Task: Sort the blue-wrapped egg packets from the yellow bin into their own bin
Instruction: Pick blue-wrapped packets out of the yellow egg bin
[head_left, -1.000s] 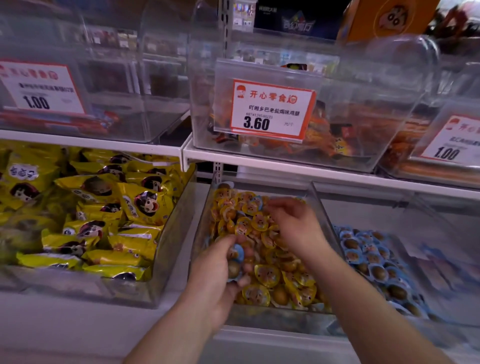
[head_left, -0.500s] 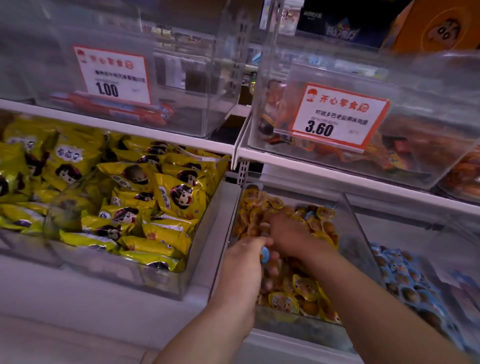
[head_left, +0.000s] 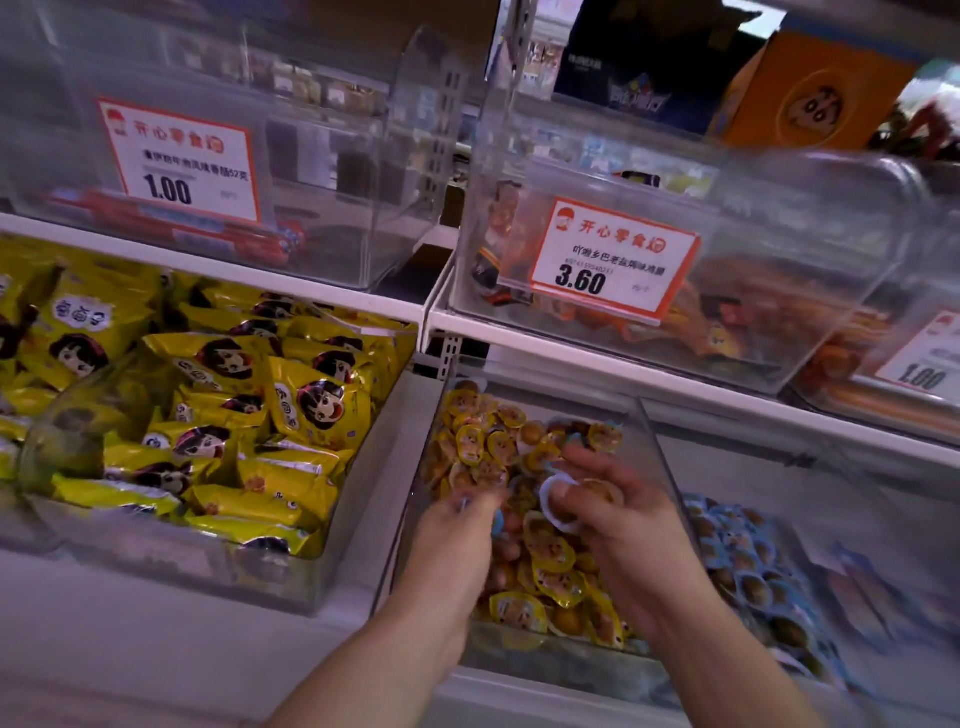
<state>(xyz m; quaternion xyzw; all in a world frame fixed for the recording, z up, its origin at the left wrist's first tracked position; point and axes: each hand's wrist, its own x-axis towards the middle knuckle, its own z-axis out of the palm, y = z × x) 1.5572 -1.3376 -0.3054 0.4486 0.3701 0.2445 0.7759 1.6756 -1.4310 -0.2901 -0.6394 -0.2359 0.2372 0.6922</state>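
Observation:
A clear bin (head_left: 655, 431) on the lower shelf holds a heap of yellow-wrapped egg packets (head_left: 545, 551), and both my hands are inside it. My left hand (head_left: 457, 540) grips blue-wrapped packets (head_left: 496, 521), of which only blue edges peek from my fingers. My right hand (head_left: 618, 525) has lifted a packet with a white-blue rim (head_left: 558, 506), pinched between thumb and fingers. To the right, a second clear bin (head_left: 810, 467) holds several blue-wrapped egg packets (head_left: 748, 566).
A bin of large yellow snack bags (head_left: 208, 415) stands to the left. On the upper shelf (head_left: 571, 343) sit clear bins with price tags 1.00 (head_left: 176, 161) and 3.60 (head_left: 613, 260), overhanging the lower bins.
My right hand has come up out of the yellow heap, pinching a packet. My left hand stayed low in the bin with its packets. The view shifted slightly.

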